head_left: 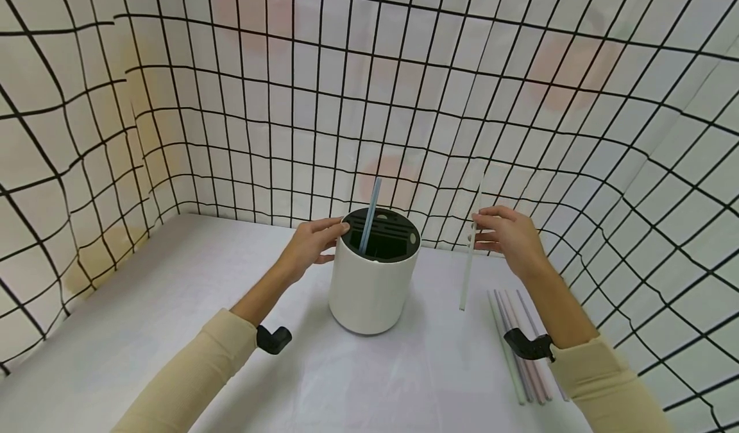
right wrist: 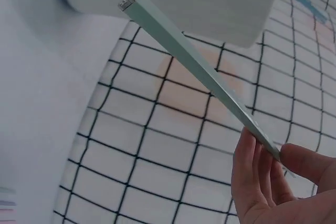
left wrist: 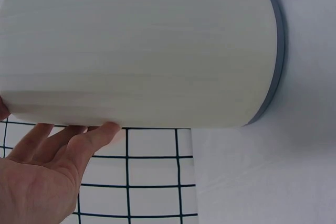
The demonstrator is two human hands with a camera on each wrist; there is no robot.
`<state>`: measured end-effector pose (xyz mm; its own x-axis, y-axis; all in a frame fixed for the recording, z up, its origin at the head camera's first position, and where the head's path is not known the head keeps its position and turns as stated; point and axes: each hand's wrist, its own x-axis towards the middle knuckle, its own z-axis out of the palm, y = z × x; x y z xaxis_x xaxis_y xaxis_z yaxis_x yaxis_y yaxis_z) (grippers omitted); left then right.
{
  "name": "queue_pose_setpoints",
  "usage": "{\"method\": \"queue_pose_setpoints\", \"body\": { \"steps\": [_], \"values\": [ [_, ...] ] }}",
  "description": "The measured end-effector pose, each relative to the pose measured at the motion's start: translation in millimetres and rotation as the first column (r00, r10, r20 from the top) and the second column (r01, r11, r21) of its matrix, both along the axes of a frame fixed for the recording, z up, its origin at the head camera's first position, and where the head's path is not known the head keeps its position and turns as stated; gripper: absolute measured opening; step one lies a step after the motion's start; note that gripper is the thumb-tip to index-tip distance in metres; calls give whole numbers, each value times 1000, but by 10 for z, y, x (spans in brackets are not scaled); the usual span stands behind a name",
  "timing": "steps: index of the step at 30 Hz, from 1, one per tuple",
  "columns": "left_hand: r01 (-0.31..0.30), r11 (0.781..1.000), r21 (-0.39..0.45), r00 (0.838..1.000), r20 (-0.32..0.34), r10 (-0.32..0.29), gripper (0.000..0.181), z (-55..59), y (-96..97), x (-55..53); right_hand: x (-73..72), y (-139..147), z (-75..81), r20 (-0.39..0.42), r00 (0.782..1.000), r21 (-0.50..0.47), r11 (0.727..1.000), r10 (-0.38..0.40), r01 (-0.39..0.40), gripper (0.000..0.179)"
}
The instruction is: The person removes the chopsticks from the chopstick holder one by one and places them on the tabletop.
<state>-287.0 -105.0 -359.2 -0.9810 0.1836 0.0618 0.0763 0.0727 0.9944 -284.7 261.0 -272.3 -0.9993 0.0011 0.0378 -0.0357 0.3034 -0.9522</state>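
A white round pen holder (head_left: pixel 371 292) with a dark slotted top (head_left: pixel 383 220) stands upright on the table. A blue stick (head_left: pixel 372 208) leans out of its large opening, the lower end hidden inside. My left hand (head_left: pixel 312 244) rests on the holder's left rim and side; in the left wrist view its extended fingers (left wrist: pixel 100 136) touch the pale wall. To the right of the holder, my right hand (head_left: pixel 508 234) pinches a long pale green stick (right wrist: pixel 184 51) between thumb and fingertips. This stick tilts slightly, with its squared grey end pointing down, apart from the holder.
Several pastel sticks (head_left: pixel 522 356) lie side by side on the white-covered table (head_left: pixel 450 382), under my right wrist. Black wire grid panels (head_left: pixel 404 86) rise behind and along both sides, with a pale cloth behind them.
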Motion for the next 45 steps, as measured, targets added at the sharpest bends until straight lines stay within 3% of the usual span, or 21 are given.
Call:
{"method": "queue_pose_setpoints", "body": {
  "steps": [10,23,34,45],
  "values": [
    [-1,1000,2,1000,-5,1,59,-13,10,-15,-93,392,-491,100,995,83,997,-17,8,43],
    [1,1000,-1,1000,-2,-1,60,-28,8,-23,-20,792,-1067,270,962,145,989,-45,5,51],
    [-2,1000,-5,1000,0,2,60,-22,2,-18,44,980,-1529,323,944,180,984,-66,7,46],
    [-2,1000,-6,1000,-16,1,60,-21,3,-7,73,1034,-1768,362,927,189,981,-98,30,36]
  ]
}}
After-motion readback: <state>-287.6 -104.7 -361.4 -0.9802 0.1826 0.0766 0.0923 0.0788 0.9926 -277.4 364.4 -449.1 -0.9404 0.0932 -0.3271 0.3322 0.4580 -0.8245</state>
